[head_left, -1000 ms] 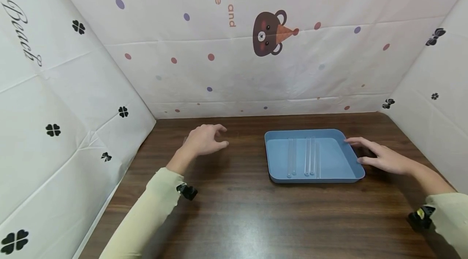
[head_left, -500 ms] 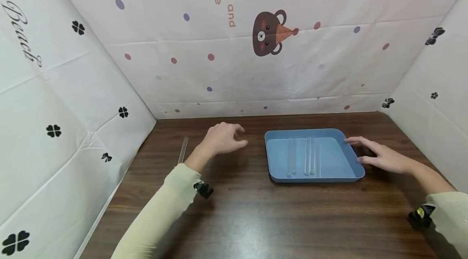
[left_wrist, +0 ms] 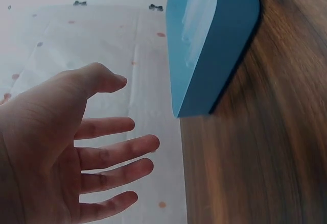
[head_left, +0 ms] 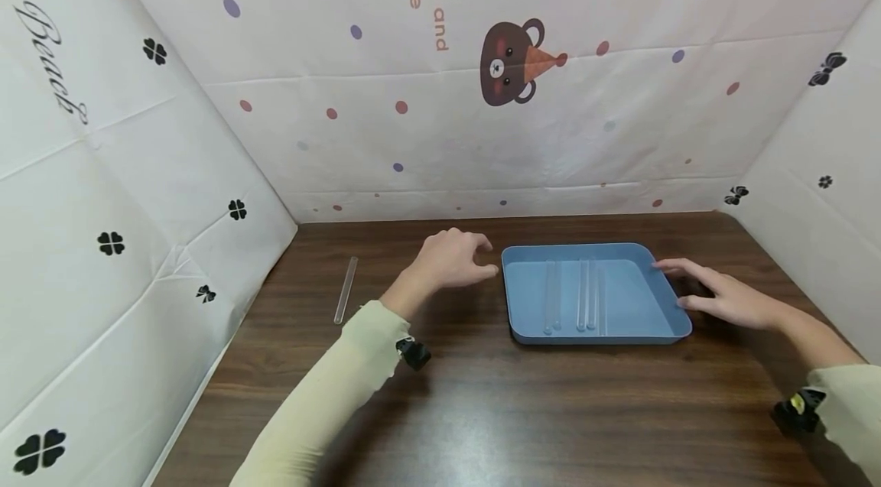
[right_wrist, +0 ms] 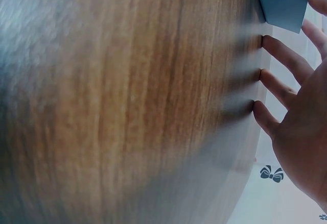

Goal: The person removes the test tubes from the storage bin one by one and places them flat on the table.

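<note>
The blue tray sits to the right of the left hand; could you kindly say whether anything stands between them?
Nothing visible stands between the left hand and the blue tray: only a gap shows. The loose clear tube lies on the hand's other side.

Head view: we see bright light, white shine on the brown table (head_left: pixel 551 395) | soft shadow by the left sleeve (head_left: pixel 330 387) | left wrist: darker for us | right wrist: blurry table, shadows by the right hand (right_wrist: pixel 306 124)
</note>
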Tool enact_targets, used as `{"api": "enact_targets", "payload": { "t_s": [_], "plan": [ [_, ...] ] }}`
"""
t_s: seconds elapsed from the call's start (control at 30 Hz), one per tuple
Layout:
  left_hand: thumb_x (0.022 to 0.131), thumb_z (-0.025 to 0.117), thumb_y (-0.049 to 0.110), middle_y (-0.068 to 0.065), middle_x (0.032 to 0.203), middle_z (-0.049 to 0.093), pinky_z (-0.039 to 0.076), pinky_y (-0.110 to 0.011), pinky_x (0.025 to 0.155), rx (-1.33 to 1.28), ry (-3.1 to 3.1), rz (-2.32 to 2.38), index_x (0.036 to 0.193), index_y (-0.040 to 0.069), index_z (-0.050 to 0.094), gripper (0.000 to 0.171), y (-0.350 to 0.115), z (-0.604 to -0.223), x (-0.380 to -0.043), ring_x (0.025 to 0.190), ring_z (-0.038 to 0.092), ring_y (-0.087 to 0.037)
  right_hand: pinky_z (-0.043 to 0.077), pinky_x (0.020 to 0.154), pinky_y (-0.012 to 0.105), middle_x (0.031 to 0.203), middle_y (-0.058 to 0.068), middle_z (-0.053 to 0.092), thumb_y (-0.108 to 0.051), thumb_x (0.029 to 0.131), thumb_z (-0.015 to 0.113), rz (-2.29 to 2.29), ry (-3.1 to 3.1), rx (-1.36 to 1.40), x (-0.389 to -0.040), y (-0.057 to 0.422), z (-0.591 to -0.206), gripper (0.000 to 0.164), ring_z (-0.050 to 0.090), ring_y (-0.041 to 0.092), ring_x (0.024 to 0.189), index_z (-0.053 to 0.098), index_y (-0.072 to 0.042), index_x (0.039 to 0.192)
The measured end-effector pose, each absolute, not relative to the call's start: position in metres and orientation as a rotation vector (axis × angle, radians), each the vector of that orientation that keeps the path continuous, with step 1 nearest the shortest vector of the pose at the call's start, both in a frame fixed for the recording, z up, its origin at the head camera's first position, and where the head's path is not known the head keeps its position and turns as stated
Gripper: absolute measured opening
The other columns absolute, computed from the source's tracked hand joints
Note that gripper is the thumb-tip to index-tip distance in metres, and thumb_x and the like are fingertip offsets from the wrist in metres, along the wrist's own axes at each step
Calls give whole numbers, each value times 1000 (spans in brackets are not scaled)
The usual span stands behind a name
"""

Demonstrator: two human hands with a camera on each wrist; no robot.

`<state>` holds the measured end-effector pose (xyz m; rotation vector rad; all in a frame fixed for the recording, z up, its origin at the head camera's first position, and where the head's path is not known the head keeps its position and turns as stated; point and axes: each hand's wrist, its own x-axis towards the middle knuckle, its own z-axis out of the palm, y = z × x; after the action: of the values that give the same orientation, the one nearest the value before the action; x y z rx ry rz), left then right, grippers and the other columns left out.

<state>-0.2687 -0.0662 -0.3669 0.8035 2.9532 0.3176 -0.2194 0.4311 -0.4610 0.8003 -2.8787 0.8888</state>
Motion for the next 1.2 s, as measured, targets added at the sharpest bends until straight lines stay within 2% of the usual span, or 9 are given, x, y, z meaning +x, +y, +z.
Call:
{"api": "enact_targets", "payload": {
  "t_s": [0.1, 0.3, 0.57, 0.9, 1.2],
  "plan": [
    [106, 71, 49, 2, 87, 76, 46, -28, 64, 821, 2953, 305, 143, 21, 76, 47, -59, -367, -268, 79, 64, -14, 50, 92, 15, 149, -44, 46, -3, 103, 75, 891, -2868, 807, -220, 430, -461, 63, 48, -25, 128, 54, -9, 161],
    [106, 70, 47, 6, 94, 77, 45, -24, 61, 859, 2945, 280, 145, 21, 76, 47, -43, -367, -268, 80, 64, -11, 50, 91, 16, 148, -45, 45, -4, 102, 76, 871, -2876, 795, -221, 431, -463, 63, 47, -25, 127, 54, -9, 161],
    [105, 69, 47, 7, 78, 69, 43, -24, 60, 873, 2931, 245, 147, 25, 74, 47, -23, -366, -268, 76, 61, -10, 50, 91, 16, 148, -44, 46, -3, 102, 76, 867, -2873, 795, -221, 432, -464, 63, 47, -25, 127, 54, -9, 161],
    [106, 72, 44, 9, 102, 82, 49, -23, 62, 914, 2884, 285, 147, 25, 74, 46, -5, -369, -271, 83, 68, -7, 51, 90, 17, 148, -43, 48, -3, 102, 76, 853, -2861, 806, -218, 431, -462, 63, 49, -24, 128, 54, -9, 161],
    [106, 73, 44, 9, 104, 83, 50, -22, 64, 920, 2894, 296, 147, 25, 75, 45, 13, -376, -277, 84, 68, -7, 48, 91, 13, 149, -43, 47, -2, 102, 75, 865, -2852, 817, -219, 430, -463, 63, 48, -25, 129, 54, -8, 161]
  ]
}}
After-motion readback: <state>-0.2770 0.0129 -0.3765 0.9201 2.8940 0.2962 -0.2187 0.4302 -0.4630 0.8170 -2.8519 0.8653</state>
